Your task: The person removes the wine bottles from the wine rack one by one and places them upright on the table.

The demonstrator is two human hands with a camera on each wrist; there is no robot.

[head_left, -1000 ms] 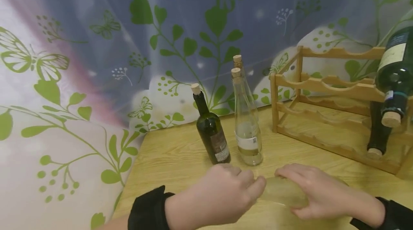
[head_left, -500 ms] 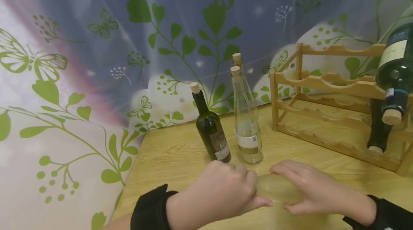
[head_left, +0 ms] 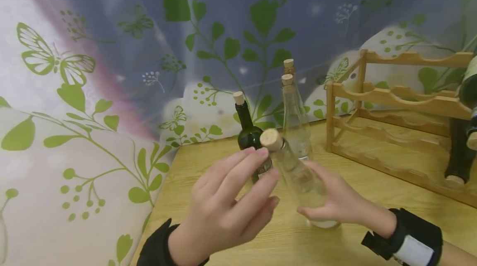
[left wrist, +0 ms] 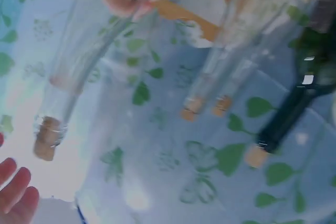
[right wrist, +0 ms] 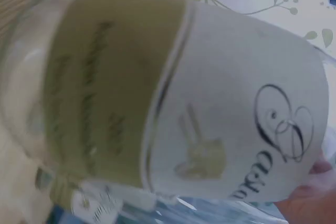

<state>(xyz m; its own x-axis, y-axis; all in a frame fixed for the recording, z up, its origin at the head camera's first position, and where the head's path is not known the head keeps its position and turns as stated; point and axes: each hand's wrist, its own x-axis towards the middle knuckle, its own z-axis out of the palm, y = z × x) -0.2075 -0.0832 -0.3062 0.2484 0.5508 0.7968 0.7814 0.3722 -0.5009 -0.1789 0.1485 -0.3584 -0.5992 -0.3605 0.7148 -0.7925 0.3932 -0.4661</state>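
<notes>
My right hand grips a clear glass wine bottle round its body. The bottle leans with its neck up and to the left, and a pale cork sits in its mouth. A white and olive label covers its side in the right wrist view. My left hand is beside the neck, fingers extended and slightly spread, holding nothing. In the left wrist view, its fingertips are apart from the cork.
Behind stand a dark green corked bottle and two clear corked bottles. A wooden wine rack with dark bottles in it is at the right. A patterned curtain hangs behind the table.
The bottle in my right hand has swung up, bringing its corked neck into view. My left hand has gone from curled fingers to extended ones. The head view has turned slightly left.
</notes>
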